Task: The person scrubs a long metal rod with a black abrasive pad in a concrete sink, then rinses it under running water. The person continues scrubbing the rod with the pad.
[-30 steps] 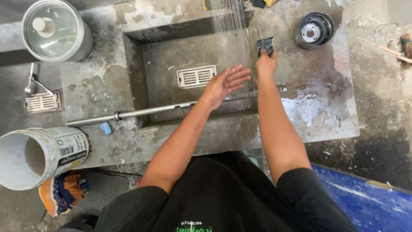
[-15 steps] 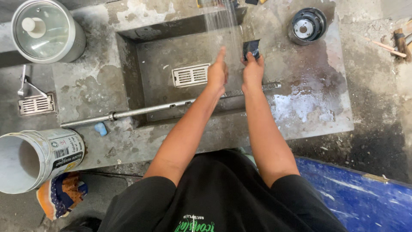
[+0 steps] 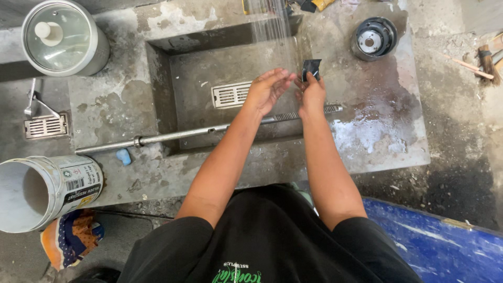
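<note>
- Right hand (image 3: 310, 94): fingers pinched on small dark part (image 3: 311, 67), over sink (image 3: 173, 57).
- Left hand (image 3: 267, 89): fingers spread, fingertips beside part.
- Water stream (image 3: 270, 26): above fingertips.
- Metal rod (image 3: 173, 136): below both wrists.
- Drain grate (image 3: 230, 95): left of fingers.

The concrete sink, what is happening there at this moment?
A person stands over the concrete sink, both hands under the stream of water. The right hand pinches a small dark part; the left hand is open beside it. A long metal rod lies across the basin, above the drain grate.
</note>
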`<state>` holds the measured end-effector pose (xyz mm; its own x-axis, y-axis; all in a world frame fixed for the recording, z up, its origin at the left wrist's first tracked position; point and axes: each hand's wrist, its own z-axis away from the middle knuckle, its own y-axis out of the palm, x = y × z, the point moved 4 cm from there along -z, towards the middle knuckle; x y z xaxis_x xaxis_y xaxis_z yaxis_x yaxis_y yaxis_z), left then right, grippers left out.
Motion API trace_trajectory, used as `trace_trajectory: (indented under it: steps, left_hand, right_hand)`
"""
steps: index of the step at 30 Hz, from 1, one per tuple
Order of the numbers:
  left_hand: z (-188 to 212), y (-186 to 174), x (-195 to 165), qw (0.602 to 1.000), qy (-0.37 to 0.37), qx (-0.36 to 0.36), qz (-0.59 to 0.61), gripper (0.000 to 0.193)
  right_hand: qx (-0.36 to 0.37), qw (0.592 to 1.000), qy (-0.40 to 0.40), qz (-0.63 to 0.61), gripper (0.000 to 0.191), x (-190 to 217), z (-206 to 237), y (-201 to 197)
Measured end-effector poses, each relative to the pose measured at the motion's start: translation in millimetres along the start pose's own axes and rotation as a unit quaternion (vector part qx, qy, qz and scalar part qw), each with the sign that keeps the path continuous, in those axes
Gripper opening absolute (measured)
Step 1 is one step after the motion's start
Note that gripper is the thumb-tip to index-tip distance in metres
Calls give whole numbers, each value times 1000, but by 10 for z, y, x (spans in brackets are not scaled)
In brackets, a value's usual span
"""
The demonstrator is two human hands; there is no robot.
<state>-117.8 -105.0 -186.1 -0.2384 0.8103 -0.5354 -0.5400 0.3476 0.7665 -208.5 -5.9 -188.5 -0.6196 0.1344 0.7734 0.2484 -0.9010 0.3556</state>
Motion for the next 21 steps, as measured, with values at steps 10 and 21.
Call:
trace_trajectory:
  steps: [10,21]
  left_hand:
    - [-11,81,89,993,-48,90,56,49]
    - [29,-149,6,967,82,-116,-210,33]
  right_hand:
    - [-3,1000,2,-31,16,-63,-45,-87]
    - [-17,998,-39,38,18,-182,-116,-259]
